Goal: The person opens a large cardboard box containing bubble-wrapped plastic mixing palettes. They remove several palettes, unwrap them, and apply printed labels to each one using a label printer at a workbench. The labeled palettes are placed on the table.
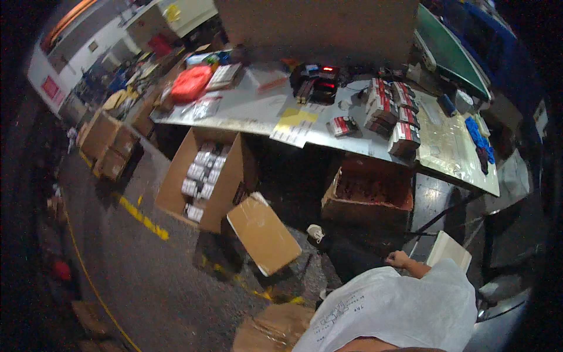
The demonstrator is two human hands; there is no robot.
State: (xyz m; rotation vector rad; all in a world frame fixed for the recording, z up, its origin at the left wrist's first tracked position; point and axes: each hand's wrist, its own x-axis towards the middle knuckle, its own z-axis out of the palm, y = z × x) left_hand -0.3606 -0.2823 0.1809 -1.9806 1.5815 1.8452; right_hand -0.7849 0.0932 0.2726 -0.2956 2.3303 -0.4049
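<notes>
My right hand (399,259) rests low at my dark-trousered thigh, its fingers curled closed; whatever they may hold is hidden. My left hand is out of view. Beside my right forearm is a pale, flat-sided panel (448,251), its kind unclear. Ahead stands a metal-topped table (246,114). Small red, white and black boxes (382,101) are stacked on its right part, and a single small box (343,125) lies apart from them near the front edge. Left of my foot stands an open carton (227,190) holding several rows of small white boxes (199,172).
A brown cardboard piece (265,234) stands in front of the carton. Under the table is an open reddish-lined box (366,205). Red-lit displays (328,77), papers (293,126) and an orange bag (191,84) lie on the table. More cartons (111,146) stand at left.
</notes>
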